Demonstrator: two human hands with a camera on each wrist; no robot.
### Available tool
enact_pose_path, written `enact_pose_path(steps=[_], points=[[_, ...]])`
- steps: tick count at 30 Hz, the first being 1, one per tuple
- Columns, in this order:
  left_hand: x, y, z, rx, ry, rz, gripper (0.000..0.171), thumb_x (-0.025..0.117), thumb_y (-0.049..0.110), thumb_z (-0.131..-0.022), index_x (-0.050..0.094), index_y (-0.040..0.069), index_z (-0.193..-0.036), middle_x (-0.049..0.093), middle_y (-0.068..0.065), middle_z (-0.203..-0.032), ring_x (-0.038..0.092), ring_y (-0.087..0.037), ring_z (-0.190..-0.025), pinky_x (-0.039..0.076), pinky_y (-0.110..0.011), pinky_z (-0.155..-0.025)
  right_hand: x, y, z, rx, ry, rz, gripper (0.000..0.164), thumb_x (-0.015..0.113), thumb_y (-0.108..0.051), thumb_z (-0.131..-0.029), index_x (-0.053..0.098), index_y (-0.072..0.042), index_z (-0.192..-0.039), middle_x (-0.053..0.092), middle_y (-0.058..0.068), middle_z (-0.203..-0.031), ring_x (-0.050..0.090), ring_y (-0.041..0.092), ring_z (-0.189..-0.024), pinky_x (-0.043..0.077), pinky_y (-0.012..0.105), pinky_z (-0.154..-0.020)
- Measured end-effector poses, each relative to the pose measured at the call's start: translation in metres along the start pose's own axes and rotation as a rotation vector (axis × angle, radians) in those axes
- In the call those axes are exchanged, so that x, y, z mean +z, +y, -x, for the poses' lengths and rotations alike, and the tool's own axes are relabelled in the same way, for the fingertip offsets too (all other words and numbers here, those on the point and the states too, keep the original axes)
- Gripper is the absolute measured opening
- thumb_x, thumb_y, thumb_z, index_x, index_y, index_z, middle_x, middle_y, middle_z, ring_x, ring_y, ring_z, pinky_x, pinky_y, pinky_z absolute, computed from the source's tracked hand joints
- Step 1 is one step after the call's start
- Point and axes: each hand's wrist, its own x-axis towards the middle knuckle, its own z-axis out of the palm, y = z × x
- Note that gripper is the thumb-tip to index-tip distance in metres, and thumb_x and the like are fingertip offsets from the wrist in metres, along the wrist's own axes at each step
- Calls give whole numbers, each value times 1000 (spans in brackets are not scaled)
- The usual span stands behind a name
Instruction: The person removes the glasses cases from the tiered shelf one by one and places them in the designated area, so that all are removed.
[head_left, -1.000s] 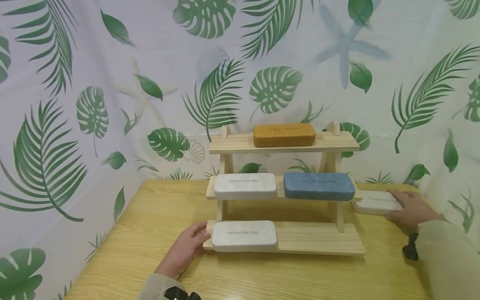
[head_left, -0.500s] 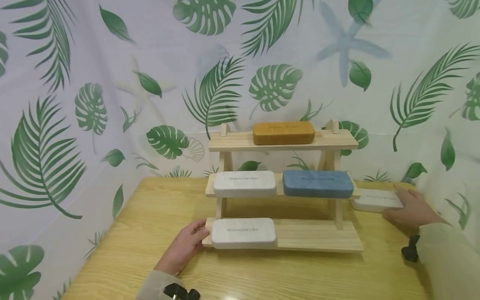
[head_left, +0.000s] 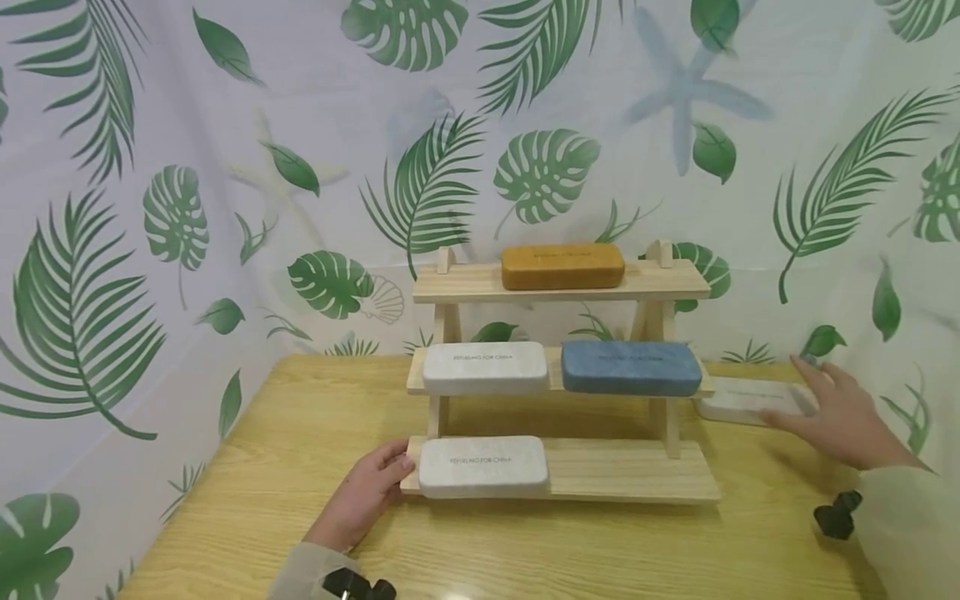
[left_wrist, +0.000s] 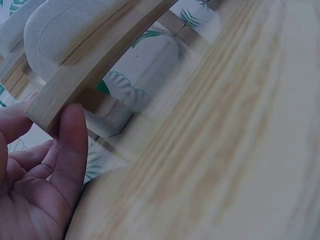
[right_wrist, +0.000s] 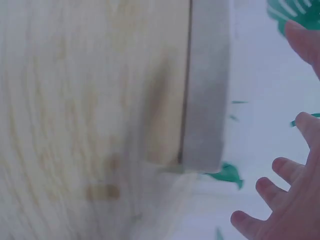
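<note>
Wooden rack, centre of frame: left end of lowest board pinched by left hand. Flat white case, right of frame: laid on table; right hand seen just apart, fingers spread. Carried on rack: orange case, top; upper white case and blue case, middle; lower white case, bottom.

walls: white, green leaf print | table: yellowish wood grain
</note>
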Motion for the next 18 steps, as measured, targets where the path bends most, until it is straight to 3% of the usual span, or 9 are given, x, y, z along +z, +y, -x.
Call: enact_pose_path(steps=[11,18], points=[[-2,0,1,-1,-11,-14,66,54,34,-107,30,-5,-155,49,-20,-147,51,-30,-131,50,-39,-101,-20,-52,32,-28,158,-2,105,68,-53,-94,4,-8,-163,-3,42,-157,6,69,-136,13,86,-92],[-1,-1,-1,3,-14,-3,65,54,33,-107,31,-5,-155,50,-20,-146,53,-29,-129,51,-38,-99,-37,-97,60,-130,152,-34,101,73,-48,-92,10,-15,-165,-1,37,-160,3,68,-138,7,87,-95]])
